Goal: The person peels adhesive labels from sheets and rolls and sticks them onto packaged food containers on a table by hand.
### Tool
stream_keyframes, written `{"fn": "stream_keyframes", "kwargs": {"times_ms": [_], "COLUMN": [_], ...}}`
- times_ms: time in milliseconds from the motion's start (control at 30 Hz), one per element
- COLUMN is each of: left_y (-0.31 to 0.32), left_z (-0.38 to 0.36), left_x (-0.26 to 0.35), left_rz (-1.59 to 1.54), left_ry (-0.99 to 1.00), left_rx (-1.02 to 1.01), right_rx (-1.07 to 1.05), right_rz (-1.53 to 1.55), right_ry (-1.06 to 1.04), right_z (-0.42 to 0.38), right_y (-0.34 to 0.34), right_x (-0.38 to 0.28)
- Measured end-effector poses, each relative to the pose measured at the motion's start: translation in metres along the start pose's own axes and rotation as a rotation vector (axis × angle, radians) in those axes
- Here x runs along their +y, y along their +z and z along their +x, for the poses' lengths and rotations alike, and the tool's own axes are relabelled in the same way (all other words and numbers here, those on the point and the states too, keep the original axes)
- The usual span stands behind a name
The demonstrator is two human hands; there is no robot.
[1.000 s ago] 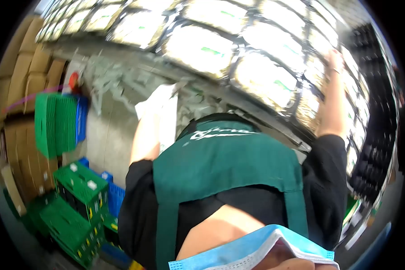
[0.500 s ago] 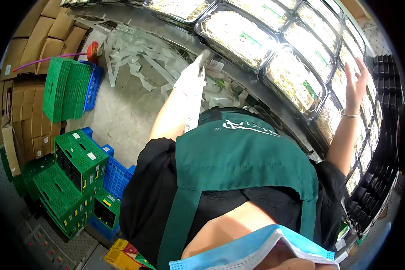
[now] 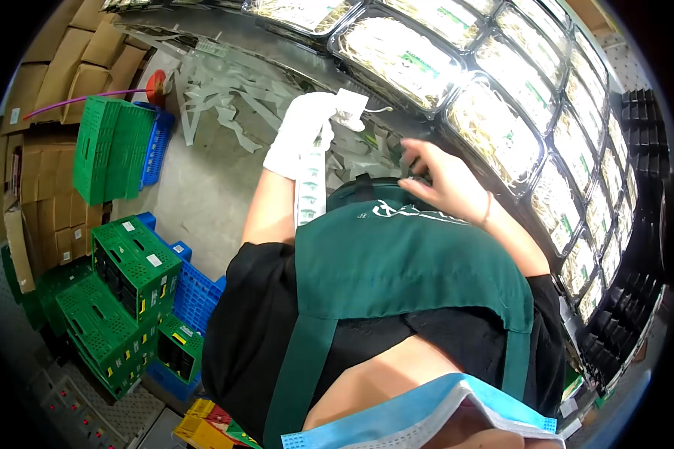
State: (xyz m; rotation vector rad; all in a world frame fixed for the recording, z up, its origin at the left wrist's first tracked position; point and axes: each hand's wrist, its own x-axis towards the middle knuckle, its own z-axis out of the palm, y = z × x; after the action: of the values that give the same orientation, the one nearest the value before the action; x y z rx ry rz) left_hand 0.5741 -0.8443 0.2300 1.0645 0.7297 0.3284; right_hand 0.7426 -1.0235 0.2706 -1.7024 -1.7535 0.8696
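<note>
My left hand (image 3: pixel 304 129), in a white glove, is closed on a label strip (image 3: pixel 311 187) that hangs down past the wrist. A white label (image 3: pixel 351 102) stands out at its fingertips. My bare right hand (image 3: pixel 443 179) is a little to the right, in front of the apron, with thumb and fingers apart and nothing in it. Beyond it lie clear-lidded black trays of pale sprouts (image 3: pixel 494 131), set in rows, many with a label on the lid.
Backing strips (image 3: pixel 232 90) lie tangled at the table's left side. Green crates (image 3: pixel 131 262) and blue crates (image 3: pixel 195 292) stand on the floor at left, before cardboard boxes (image 3: pixel 56 172). Stacked black trays (image 3: pixel 644 150) line the far right.
My right hand has come back from over the trays at right to near my left hand. My left hand has turned and drawn slightly left, and a white label now shows at its fingertips.
</note>
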Motion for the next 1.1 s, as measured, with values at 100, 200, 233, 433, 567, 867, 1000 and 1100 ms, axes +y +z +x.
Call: {"fn": "stream_keyframes", "kwargs": {"times_ms": [100,200,233,433,567,867,1000,1100], "left_y": [0.002,0.005,0.005,-0.020,-0.018,-0.014,-0.006,0.016], "left_z": [-0.024,-0.036,-0.040,-0.038,-0.043,-0.027,-0.025,-0.031], "left_x": [0.011,0.016,0.020,0.015,0.026,0.015,0.023,0.036], "left_rz": [-0.033,0.039,0.071,-0.133,0.015,-0.090,-0.101,0.037], "left_ry": [0.146,0.228,0.191,0.284,0.208,0.337,0.306,0.285], "left_rx": [-0.007,0.009,-0.015,0.149,0.023,-0.083,-0.108,-0.096], "right_rx": [0.240,0.157,0.140,0.310,0.200,0.606,0.061,0.201], "right_rz": [0.041,0.229,0.276,0.247,0.185,-0.147,-0.597,-0.227], "right_ry": [-0.023,0.064,0.100,-0.005,0.022,-0.138,-0.267,-0.111], "right_z": [0.019,0.037,0.043,0.046,0.047,0.053,0.019,0.023], "right_y": [0.010,0.003,0.004,0.025,0.016,0.002,0.006,-0.022], "right_x": [-0.012,-0.026,-0.029,-0.007,-0.012,0.000,0.007,-0.029]}}
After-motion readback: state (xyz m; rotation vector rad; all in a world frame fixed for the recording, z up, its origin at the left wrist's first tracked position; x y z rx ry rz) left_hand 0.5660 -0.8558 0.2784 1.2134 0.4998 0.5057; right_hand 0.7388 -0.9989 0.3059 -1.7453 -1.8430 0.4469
